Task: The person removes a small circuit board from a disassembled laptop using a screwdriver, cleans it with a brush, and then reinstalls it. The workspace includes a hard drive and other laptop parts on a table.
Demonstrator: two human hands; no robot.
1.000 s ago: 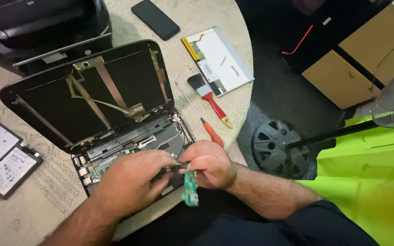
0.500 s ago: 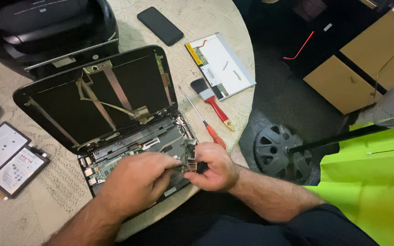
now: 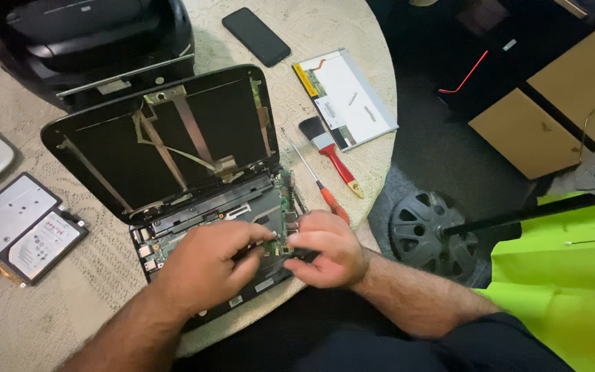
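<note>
Item: small green circuit board [image 3: 282, 242], pinched between the fingers of your left hand [image 3: 204, 265] and your right hand [image 3: 325, 248], over the opened black laptop base [image 3: 208, 227]. At 2 o'clock on the round desk [image 3: 70, 303]: red-handled screwdriver [image 3: 332, 201], red-handled flat brush [image 3: 328, 155].

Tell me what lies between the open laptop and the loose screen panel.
Head view: a screwdriver and a red-handled brush lie on the table between the laptop and the panel.
</note>
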